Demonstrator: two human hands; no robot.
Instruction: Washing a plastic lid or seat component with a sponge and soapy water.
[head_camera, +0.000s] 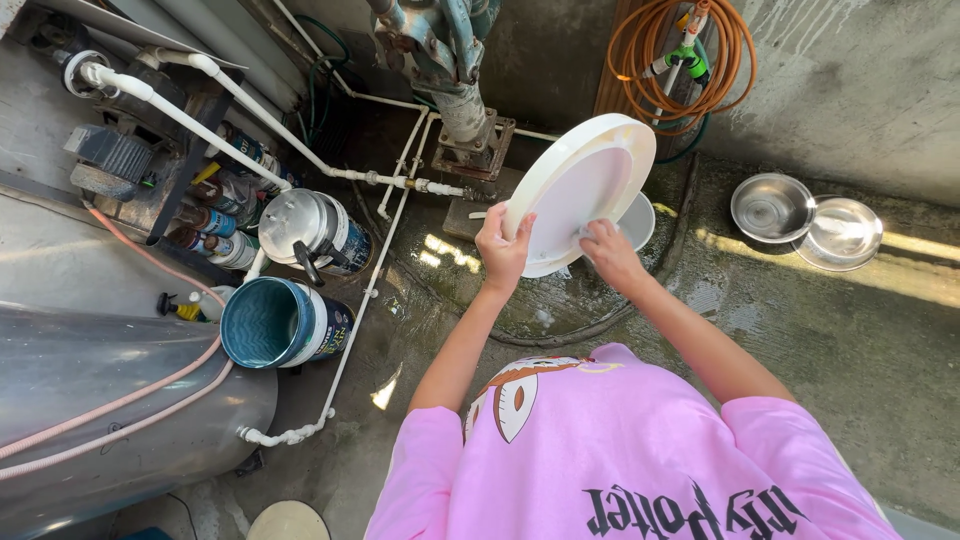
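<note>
Both hands on a large round white plastic plate (580, 190), held tilted above the wet concrete floor (800, 320).

The left hand (503, 250) pinches the plate's lower rim in a narrow grip, while the right hand (610, 252) presses against its face (whether it clutches anything there, I cannot tell). A white bowl (640, 220) sits just behind the plate. Two shiny steel bowls (805, 220) rest touching toward the floor's far right edge; an open teal paint bucket (275, 322) stands well apart at the left.

smooth plastic plate (585, 190), shiny steel bowls (772, 207)
</note>
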